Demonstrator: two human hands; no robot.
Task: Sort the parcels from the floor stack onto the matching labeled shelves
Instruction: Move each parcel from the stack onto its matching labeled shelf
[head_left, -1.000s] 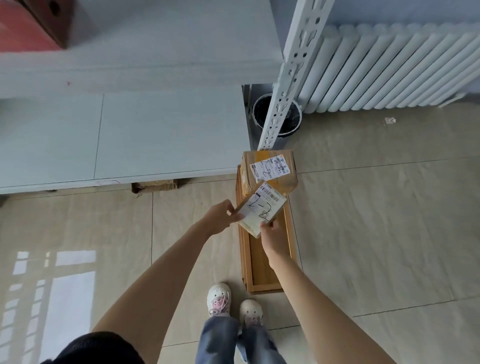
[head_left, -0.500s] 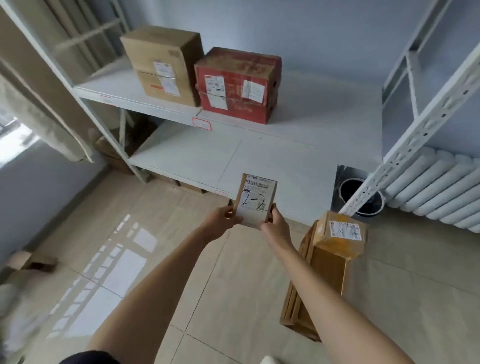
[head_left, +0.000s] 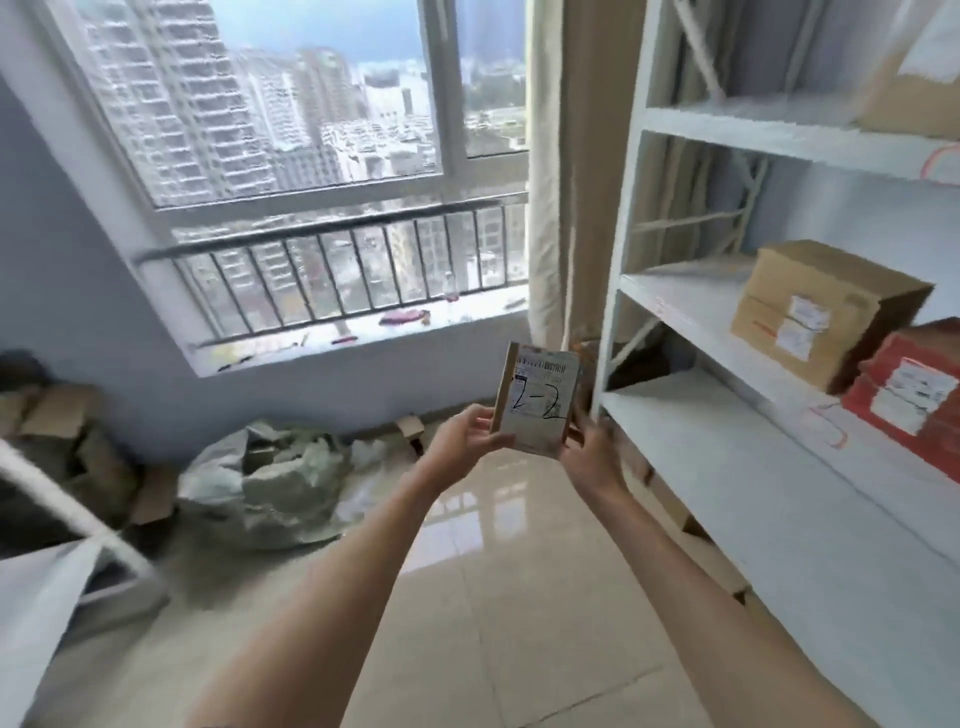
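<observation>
The small flat brown cardboard parcel (head_left: 535, 400), held upright between the left hand (head_left: 464, 436) and the right hand (head_left: 592, 452), carries a white shipping label with "2-2" handwritten across it in large black marker strokes. Above the handwriting runs a printed barcode strip; its digits and the fine print beneath are too blurred to read. The tan cardboard box (head_left: 821, 312) on the white metal shelf (head_left: 691, 312) bears two white labels, and the red cardboard box (head_left: 909, 389) beside it bears one, all illegible. Red hand-drawn marks on the shelf edges cannot be made out.
</observation>
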